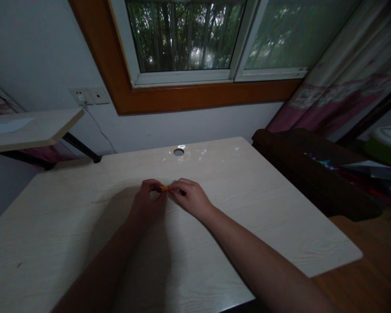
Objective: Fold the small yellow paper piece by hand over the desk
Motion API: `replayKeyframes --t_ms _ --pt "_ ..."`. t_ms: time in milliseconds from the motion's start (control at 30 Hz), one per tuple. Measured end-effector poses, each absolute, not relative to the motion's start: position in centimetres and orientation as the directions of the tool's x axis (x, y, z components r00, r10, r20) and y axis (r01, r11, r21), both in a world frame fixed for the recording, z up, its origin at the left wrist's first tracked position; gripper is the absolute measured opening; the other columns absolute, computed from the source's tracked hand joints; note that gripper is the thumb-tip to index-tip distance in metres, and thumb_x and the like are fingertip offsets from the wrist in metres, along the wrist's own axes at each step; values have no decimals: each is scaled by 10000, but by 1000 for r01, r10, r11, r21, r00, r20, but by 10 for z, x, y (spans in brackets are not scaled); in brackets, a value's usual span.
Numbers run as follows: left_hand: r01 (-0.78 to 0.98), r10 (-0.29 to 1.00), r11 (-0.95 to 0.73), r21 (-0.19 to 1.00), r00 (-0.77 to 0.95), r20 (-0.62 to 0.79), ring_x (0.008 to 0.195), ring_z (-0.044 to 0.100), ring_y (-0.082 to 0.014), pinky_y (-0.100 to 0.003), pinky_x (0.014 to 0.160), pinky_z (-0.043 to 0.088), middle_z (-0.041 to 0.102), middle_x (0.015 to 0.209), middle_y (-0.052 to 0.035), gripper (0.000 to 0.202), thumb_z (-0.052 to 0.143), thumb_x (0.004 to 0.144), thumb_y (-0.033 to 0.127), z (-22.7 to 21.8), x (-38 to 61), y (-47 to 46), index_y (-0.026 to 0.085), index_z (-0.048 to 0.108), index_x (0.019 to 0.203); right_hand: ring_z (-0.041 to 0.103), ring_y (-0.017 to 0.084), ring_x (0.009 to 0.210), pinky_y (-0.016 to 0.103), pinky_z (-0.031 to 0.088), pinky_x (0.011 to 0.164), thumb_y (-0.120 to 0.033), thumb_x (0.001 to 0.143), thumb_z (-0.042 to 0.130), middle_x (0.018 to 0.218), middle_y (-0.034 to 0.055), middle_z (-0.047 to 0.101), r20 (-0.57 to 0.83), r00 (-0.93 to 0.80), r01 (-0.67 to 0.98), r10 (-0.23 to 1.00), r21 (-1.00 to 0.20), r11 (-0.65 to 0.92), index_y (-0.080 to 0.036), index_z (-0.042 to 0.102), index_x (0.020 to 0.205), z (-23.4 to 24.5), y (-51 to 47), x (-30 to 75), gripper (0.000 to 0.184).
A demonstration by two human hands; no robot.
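Note:
Between my two hands is a small orange-yellow piece (164, 188), thin and perhaps folded; its kind is too small to make out. My left hand (149, 198) pinches its left side with thumb and forefinger, the fingers bent into a ring. From the right, my right hand (189, 194) grips the other end between thumb and fingertips. The fingertips of both hands almost meet around it, just above or on the pale wood-grain table (247, 208). Much of the piece is hidden by the fingers.
A round cable hole (179, 152) lies near the table's back edge. At left a raised shelf (32, 130) stands on black legs. A white cable (99, 126) runs from the wall socket (81, 96). Dark wooden furniture (280, 148) adjoins the right side, below a curtain (339, 74).

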State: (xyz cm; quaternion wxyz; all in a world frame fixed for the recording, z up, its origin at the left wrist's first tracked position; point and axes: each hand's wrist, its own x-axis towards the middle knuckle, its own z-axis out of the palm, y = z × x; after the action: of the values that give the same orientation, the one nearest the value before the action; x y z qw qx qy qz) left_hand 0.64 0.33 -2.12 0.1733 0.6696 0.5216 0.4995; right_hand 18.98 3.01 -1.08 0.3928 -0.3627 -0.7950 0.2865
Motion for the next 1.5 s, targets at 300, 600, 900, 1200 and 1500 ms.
replayKeyframes --t_ms 300,600,900,1200,1500 --pt "637 844 -421 646 14 536 793 666 -172 -326 739 549 653 865 -21 239 679 775 188 -18 6 2 202 545 973 581 148 759 252 403 690 -184 876 583 801 26 624 424 -445 429 789 -672 604 -196 694 926 -11 28 190 123" --pt "688 852 -395 609 27 523 808 657 -162 -317 761 542 647 871 -16 209 664 785 162 -13 10 0 197 548 956 562 135 722 241 394 661 -161 868 582 763 14 599 434 -409 446 803 -673 591 -187 691 898 -12 25 188 116" --pt "623 879 -351 699 -37 475 805 664 -159 -325 758 550 640 879 -19 270 675 783 181 -20 10 2 193 511 997 567 132 748 239 411 682 -178 899 558 811 27 612 432 -477 431 765 -644 632 -190 687 971 -9 29 192 148" --pt "603 886 -359 713 -20 463 803 670 -160 -328 757 555 657 871 -21 249 673 785 186 -17 9 1 195 511 973 555 131 720 236 399 658 -151 881 560 782 21 599 444 -482 416 756 -643 643 -185 686 958 -6 28 193 152" --pt "651 869 -387 653 20 495 814 660 -164 -327 767 545 650 875 -20 218 656 788 174 -14 10 0 200 533 966 552 134 725 239 393 653 -142 870 562 761 14 588 446 -460 431 768 -644 632 -179 677 895 -9 27 191 124"
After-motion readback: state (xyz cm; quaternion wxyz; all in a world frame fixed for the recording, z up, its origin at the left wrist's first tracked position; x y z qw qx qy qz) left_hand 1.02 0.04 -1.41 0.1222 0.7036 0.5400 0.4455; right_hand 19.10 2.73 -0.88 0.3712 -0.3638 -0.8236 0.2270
